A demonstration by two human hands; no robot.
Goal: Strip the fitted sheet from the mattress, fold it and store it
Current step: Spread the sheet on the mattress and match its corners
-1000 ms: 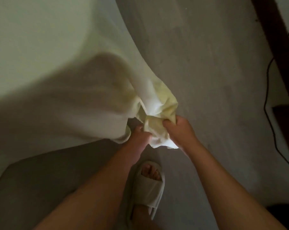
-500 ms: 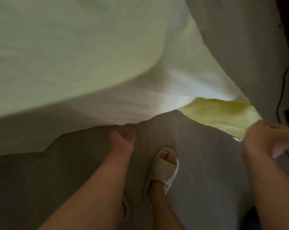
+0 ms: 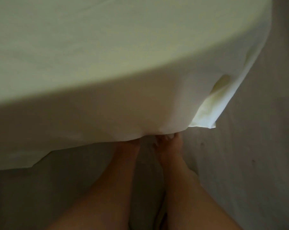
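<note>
With fitted sheet [image 3: 107, 63] billowed above the floor [image 3: 256, 163], hem [image 3: 99, 139] meeting left hand [image 3: 132, 145] and right hand [image 3: 169, 143] side by side (finger closure hidden by cloth, not determinable), align hanging corner [image 3: 205, 120] with hem before folding.

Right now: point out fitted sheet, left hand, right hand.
fitted sheet [image 3: 107, 105]: head view, lower hanging part.
left hand [image 3: 129, 146]: head view, back of hand.
right hand [image 3: 171, 144]: head view, back of hand.
</note>
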